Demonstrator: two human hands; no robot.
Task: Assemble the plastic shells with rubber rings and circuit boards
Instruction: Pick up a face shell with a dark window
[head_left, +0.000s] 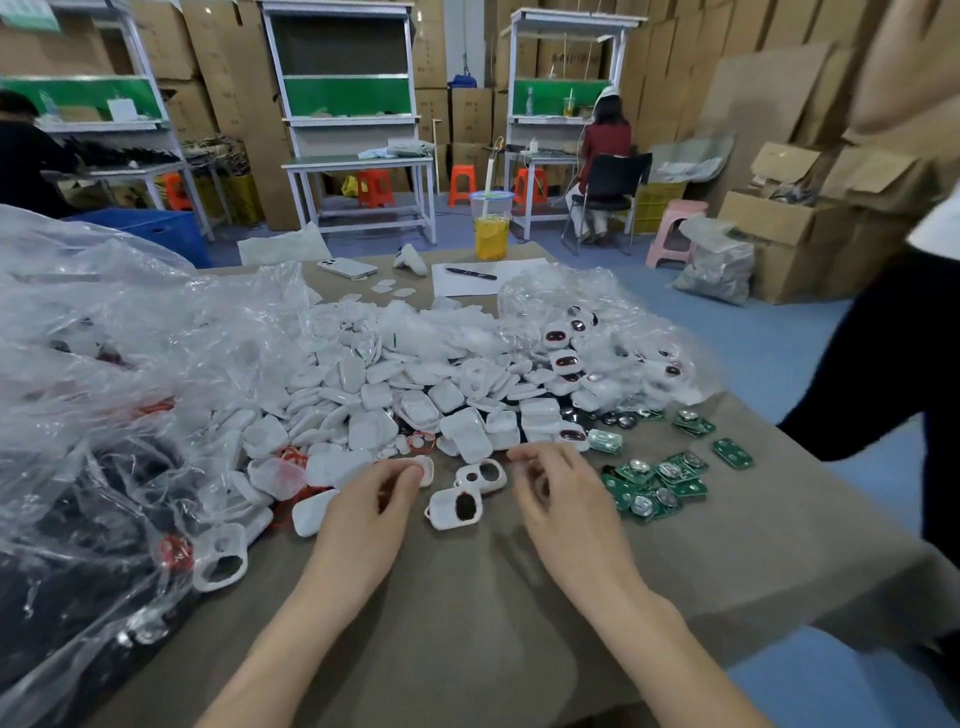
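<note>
Two white shells with dark openings lay on the tabletop between our hands. Our left hand and blurred right hand curled downward; we couldn't tell whether either grasped anything.

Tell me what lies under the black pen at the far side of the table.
The black pen lies on a white sheet of paper on the brown table. Anything beneath the paper is covered.

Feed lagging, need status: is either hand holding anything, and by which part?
Left hand seems to pinch a white shell by its end; right hand blurred, cannot tell.
</note>
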